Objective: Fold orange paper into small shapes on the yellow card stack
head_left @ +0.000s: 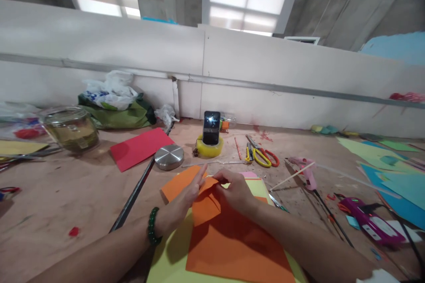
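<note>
An orange sheet of paper lies on a yellow sheet at the near edge of the table. Its far corner is folded over into a flap. My left hand, with a green bead bracelet at the wrist, presses fingers stretched out onto the flap's left side. My right hand pinches the fold's upper edge. A second orange piece sticks out under the left hand.
A phone stands in a yellow tape roll behind the paper. Scissors, a pink glue gun, a purple glue gun, a round metal lid, red paper, a glass jar and blue and green sheets lie around.
</note>
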A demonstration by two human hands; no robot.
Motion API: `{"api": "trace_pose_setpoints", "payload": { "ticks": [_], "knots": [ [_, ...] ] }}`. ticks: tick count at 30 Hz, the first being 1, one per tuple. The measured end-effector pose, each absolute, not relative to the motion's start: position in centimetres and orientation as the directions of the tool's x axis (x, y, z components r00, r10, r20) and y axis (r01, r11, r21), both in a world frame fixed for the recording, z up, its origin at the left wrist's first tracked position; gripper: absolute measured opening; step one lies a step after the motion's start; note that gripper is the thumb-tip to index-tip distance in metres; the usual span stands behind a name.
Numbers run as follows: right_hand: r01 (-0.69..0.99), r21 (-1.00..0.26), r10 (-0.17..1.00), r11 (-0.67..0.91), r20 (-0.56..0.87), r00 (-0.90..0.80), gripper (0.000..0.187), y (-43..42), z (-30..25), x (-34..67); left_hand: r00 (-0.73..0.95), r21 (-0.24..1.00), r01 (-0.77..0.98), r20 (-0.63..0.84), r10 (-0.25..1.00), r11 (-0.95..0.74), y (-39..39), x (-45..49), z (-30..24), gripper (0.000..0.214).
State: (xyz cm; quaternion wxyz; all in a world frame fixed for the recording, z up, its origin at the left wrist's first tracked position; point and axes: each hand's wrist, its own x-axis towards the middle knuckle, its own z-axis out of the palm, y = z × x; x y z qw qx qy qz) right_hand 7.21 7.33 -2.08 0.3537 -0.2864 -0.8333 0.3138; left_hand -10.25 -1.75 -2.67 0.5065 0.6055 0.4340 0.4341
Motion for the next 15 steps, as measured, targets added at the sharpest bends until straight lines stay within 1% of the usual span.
{"api": "trace_pose_setpoints", "payload": {
  "ticks": [3,5,6,8,10,12,14,15],
  "knots": [
    [0.237,-0.77,0.725,0.592,0.382,-0.573,0.027,7.6,-2.3,7.4,0.315,0.97,0.138,0.147,0.938,-0.198,-1.9,-10.3,-2.3,0.087],
    [0.224,-0.762,0.696,0.607,0.375,-0.612,0.034,7.7,-2.5,7.5,0.37,0.94,0.212,0.176,0.912,-0.267,-2.2,-10.1,-1.6,0.1],
    [0.215,-0.756,0.679,0.618,0.376,-0.63,0.034,7.6,-2.5,7.6,0.387,0.926,0.253,0.168,0.907,-0.28,-2.3,-10.0,-1.3,0.105],
    [0.193,-0.766,0.677,0.613,0.382,-0.629,0.027,7.6,-2.5,7.5,0.371,0.899,0.346,0.131,0.92,-0.267,-2.4,-9.7,-0.8,0.115],
    [0.14,-0.829,0.718,0.542,0.37,-0.589,0.017,7.6,-2.5,7.2,0.331,0.86,0.438,0.115,0.937,-0.261,-2.5,-9.6,-0.5,0.125],
    [0.061,-0.905,0.765,0.422,0.319,-0.559,0.009,7.6,-2.5,6.8,0.318,0.819,0.497,0.136,0.938,-0.287,-2.4,-9.5,-0.5,0.132],
    [-0.011,-0.952,0.794,0.306,0.261,-0.549,0.006,7.5,-2.5,6.4,0.306,0.806,0.51,0.156,0.939,-0.3,-2.4,-9.4,-0.7,0.129],
    [-0.039,-0.964,0.801,0.265,0.242,-0.548,0.007,7.4,-2.5,6.3,0.282,0.811,0.508,0.16,0.946,-0.289,-2.4,-9.4,-0.9,0.123]
  ]
}}
